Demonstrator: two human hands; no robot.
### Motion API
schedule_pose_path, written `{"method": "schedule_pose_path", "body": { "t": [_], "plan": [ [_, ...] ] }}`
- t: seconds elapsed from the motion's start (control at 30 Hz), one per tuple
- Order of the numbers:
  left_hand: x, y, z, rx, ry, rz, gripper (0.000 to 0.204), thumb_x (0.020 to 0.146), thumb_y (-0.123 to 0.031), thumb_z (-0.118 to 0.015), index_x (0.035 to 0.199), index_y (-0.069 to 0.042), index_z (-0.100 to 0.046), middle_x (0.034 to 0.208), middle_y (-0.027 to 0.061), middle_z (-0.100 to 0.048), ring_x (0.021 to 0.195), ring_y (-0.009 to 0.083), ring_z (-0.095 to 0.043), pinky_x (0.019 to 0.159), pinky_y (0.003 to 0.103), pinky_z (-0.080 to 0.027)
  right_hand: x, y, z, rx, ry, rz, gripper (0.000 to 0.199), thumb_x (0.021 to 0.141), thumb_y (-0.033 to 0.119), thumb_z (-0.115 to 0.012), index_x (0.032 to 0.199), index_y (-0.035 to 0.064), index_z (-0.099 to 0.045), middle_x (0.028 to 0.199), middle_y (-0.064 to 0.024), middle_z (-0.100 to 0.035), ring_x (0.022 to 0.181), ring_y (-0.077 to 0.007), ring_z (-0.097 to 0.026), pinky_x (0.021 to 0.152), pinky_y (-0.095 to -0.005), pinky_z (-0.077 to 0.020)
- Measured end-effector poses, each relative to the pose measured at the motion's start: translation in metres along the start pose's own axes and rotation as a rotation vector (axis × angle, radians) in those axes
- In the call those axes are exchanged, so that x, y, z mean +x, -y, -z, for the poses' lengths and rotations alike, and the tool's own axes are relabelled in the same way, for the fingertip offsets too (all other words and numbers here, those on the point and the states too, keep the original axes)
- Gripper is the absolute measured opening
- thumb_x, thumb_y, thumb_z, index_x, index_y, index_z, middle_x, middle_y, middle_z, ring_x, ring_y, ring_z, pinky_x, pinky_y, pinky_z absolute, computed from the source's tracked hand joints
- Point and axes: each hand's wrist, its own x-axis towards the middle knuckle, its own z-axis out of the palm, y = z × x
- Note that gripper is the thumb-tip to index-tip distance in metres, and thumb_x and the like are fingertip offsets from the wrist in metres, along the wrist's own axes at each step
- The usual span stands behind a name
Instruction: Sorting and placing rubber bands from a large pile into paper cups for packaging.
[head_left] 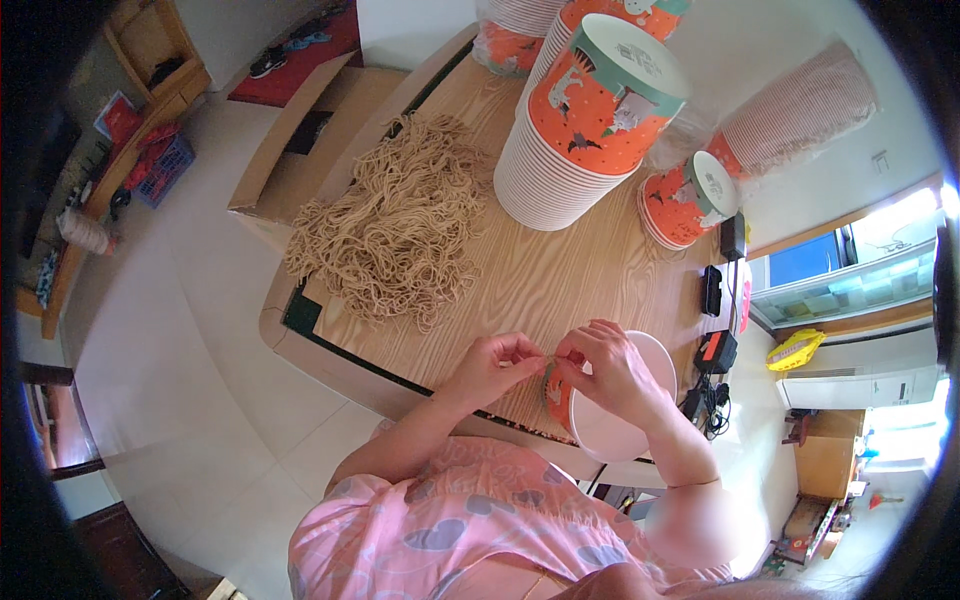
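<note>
At the near edge of the table, my left hand [500, 363] and my right hand [608, 368] meet with fingertips pinched close together. Whatever lies between the fingertips is too small to make out. Just under my right hand and wrist, a paper bucket [600, 428] lies tipped, its white inside facing me and a strip of orange printed side showing at the left. My right hand hides part of its rim. Beyond my left hand spreads a large tangled heap of beige cord pieces [400, 225].
A tall stack of orange printed paper buckets [565, 160] stands at the back, with a shorter stack [680, 205] to its right. Behind lies a plastic-wrapped stack [800, 110]. Black adapters and cables [712, 375] line the right edge. An opened cardboard box [300, 150] stands left of the table.
</note>
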Motion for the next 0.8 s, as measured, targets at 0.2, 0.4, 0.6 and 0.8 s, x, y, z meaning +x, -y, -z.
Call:
{"method": "schedule_pose_path", "body": {
  "t": [0.2, 0.4, 0.6, 0.8],
  "plan": [
    [-0.001, 0.0, 0.001, 0.026, 0.015, -0.018, 0.015, 0.087, -0.017, -0.065, 0.094, -0.003, -0.065, 0.083, 0.0003, -0.066, 0.075, 0.006, -0.059, 0.069, 0.022, -0.047, 0.001, 0.001, 0.001, -0.032, -0.019, 0.024, 0.011, 0.073, 0.008, -0.066, 0.079, 0.004, -0.058, 0.069, -0.0082, -0.058, 0.068, -0.0263, -0.056, 0.073, -0.0364, -0.0434],
    [0.001, 0.01, 0.003, 0.087, -0.036, -0.012, 0.015, 0.086, -0.016, -0.065, 0.094, -0.003, -0.065, 0.079, -0.0018, -0.063, 0.073, 0.0054, -0.057, 0.065, 0.022, -0.047, 0.001, 0.002, 0.002, -0.02, -0.003, 0.016, 0.011, 0.073, 0.008, -0.066, 0.079, 0.0036, -0.057, 0.069, -0.0084, -0.057, 0.068, -0.0265, -0.056, 0.074, -0.0363, -0.0432],
    [-0.004, -0.012, -0.011, 0.09, -0.114, -0.188, 0.017, 0.085, -0.015, -0.066, 0.096, -0.003, -0.065, 0.078, 0.0007, -0.064, 0.069, 0.0062, -0.056, 0.063, 0.022, -0.047, 0.001, 0.003, 0.002, -0.041, 0.022, 0.01, 0.012, 0.074, 0.009, -0.066, 0.08, 0.0033, -0.058, 0.072, -0.009, -0.058, 0.071, -0.0271, -0.056, 0.075, -0.0368, -0.0431],
    [-0.003, -0.01, -0.014, 0.298, -0.131, -0.181, 0.017, 0.083, -0.013, -0.065, 0.096, -0.001, -0.064, 0.079, 0.0048, -0.066, 0.062, 0.0072, -0.056, 0.058, 0.023, -0.047, 0.001, 0.004, 0.003, -0.055, -0.003, 0.038, 0.013, 0.075, 0.01, -0.067, 0.081, 0.0037, -0.059, 0.072, -0.009, -0.058, 0.072, -0.0275, -0.056, 0.075, -0.037, -0.0433]
  ]
}}
